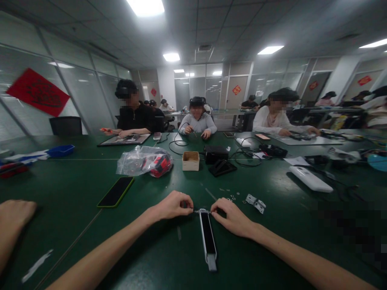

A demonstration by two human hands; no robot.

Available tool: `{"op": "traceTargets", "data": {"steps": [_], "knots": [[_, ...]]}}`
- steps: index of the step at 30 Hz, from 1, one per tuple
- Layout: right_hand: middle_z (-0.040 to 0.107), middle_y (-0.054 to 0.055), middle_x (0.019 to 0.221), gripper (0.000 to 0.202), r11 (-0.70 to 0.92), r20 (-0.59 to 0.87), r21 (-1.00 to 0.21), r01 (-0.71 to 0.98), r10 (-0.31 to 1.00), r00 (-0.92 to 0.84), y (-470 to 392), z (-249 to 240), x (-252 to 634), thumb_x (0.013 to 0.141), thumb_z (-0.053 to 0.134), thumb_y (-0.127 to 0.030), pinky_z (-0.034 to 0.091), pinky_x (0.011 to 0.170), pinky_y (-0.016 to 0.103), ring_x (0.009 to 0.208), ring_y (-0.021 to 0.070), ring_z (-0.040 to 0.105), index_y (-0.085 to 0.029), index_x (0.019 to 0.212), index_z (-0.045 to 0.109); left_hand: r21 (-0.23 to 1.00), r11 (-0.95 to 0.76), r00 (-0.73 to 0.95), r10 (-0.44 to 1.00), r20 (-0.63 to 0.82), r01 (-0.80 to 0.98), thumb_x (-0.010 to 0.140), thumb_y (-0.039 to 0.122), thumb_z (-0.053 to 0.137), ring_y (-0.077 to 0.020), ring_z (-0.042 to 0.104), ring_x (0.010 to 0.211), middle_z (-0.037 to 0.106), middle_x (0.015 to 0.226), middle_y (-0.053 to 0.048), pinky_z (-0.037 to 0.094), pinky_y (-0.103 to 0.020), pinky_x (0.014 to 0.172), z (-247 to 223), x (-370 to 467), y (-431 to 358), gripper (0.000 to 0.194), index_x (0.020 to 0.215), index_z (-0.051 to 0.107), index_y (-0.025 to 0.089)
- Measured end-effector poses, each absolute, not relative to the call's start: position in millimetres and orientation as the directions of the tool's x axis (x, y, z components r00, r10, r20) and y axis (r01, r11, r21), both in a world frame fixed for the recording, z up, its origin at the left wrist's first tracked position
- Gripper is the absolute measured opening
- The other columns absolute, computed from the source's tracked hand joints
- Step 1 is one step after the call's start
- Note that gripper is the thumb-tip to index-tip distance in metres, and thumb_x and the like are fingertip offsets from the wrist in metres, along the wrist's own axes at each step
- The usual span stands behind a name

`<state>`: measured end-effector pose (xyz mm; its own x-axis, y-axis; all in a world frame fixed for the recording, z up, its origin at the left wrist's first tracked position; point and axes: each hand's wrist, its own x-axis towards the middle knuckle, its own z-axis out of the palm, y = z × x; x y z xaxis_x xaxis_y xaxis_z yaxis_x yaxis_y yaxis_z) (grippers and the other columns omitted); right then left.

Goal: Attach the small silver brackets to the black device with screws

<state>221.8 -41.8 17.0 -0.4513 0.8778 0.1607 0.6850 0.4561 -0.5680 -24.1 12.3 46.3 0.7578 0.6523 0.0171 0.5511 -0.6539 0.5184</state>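
Observation:
A long narrow device (208,235) with a black face and a pale frame lies on the green table (145,257), its far end between my hands. My left hand (175,205) pinches a small thin metal piece at the left of that end. On the right side, the thumb and fingers of my right hand (229,215) close at the device's top corner, on something too small to make out. Just beyond my right hand lie several small rings (232,197) and silver metal brackets (255,203).
A phone (116,192) lies left of my left hand. Farther back are a plastic bag (133,161), a small box (190,162), a black case (216,154) and cables. A white device (311,179) is at right. Another person's hand (18,211) rests at far left; people sit opposite.

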Motion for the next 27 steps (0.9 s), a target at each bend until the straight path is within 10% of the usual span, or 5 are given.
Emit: {"op": "traceTargets", "data": {"steps": [27], "knots": [[0.061,0.003,0.087,0.015,0.487,0.183,-0.54,0.687,0.864,-0.468,-39.2,11.4,223.0,0.087,0.049,-0.026,0.042,0.073,0.033,0.081,0.0173,0.053,-0.019,0.089,0.062,0.636,-0.518,0.709,0.702,-0.066,0.572,0.077,0.024,0.061,-0.0122,0.062,0.069,0.068,0.078,-0.001,0.044,-0.018,0.062,40.9,-16.5,4.9,0.017,0.09,0.065,0.014]]}}
